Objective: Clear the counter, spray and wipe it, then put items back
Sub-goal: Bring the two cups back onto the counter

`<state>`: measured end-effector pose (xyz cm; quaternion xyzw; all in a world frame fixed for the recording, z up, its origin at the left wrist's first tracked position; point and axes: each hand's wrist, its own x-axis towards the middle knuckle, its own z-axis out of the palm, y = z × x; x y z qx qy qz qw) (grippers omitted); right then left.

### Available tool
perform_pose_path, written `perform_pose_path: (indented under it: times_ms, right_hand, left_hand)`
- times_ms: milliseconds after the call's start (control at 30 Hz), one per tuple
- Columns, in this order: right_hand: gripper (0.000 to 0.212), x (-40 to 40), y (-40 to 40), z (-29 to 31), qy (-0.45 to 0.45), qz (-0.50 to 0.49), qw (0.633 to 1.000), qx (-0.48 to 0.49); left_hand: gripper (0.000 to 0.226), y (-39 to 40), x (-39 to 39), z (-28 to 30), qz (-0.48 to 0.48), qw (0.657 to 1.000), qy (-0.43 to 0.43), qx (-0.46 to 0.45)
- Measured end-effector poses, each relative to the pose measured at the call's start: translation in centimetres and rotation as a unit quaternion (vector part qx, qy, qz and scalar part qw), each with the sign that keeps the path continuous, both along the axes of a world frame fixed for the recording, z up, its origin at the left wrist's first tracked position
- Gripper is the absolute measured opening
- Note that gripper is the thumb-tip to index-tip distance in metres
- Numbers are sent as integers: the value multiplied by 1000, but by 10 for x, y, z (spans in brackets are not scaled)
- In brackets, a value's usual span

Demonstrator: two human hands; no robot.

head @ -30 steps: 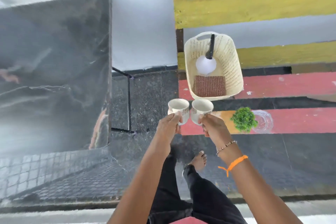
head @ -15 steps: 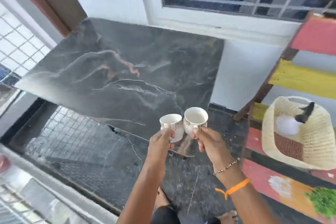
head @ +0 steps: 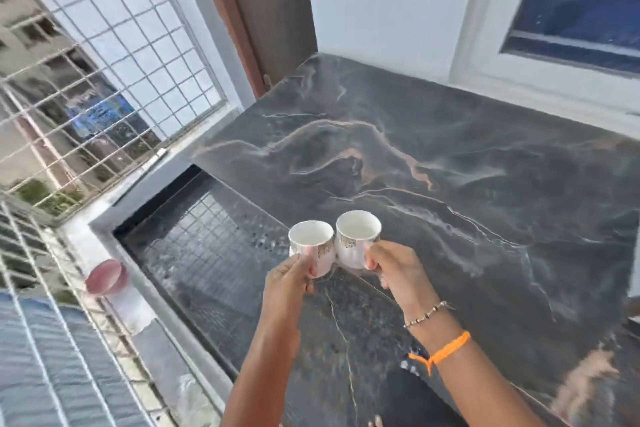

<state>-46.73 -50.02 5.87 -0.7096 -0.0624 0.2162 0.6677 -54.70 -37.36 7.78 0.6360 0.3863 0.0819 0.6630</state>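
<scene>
- Here, the head view looked down over a dark marble counter [head: 450, 156] with pale and rust-coloured veins, which filled the centre and right of the scene.
- The left hand [head: 289, 282] gripped a small white cup [head: 311, 246], its thumb curled against the cup's side, at about 6 o'clock from the counter's middle.
- The right hand [head: 394, 270] held a second white cup [head: 356, 239] with its fingers curled round the cup's side; the handle was hidden.
- The two cups were upright, touching side by side, each with a gold pattern near the rim, and both looked empty inside.
- Both cups were held above the counter's near edge; whether they touched the surface could not be told.
- The right wrist wore a beaded bracelet [head: 427, 314] and, farther down the arm, an orange thread band [head: 446, 350].
- At 9 o'clock, a white wire grille [head: 104, 62] closed off the balcony, with blurred buildings beyond.
- At 8 o'clock, a pink round object [head: 105, 277] sat on the ledge by the grille, too blurred to identify.
- At 12 o'clock stood a brown door frame [head: 256, 10] and a white wall; at 2 o'clock, a window [head: 581, 3] with a white frame.
</scene>
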Motion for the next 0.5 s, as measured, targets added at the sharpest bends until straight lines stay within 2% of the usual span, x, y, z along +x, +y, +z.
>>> perform_pose_path:
  times_ms: [67,200,367,500]
  right_hand:
    - [26,9,34,-3,-5,25,1000,17]
    - [43,29,84,-17,-24,60,998,-20]
    - [46,87,157,-30,-46,46,994,-88]
    - [45,138,201,-27,-49,42,992,-105]
  left_hand:
    - [48,34,7,-2,17,1000,-16,15]
    - [50,84,27,-6,31,999,-27,18]
    - [49,153,80,-10,14,1000,-14,7]
    - [46,204,126,-9,-11,1000,-14,12]
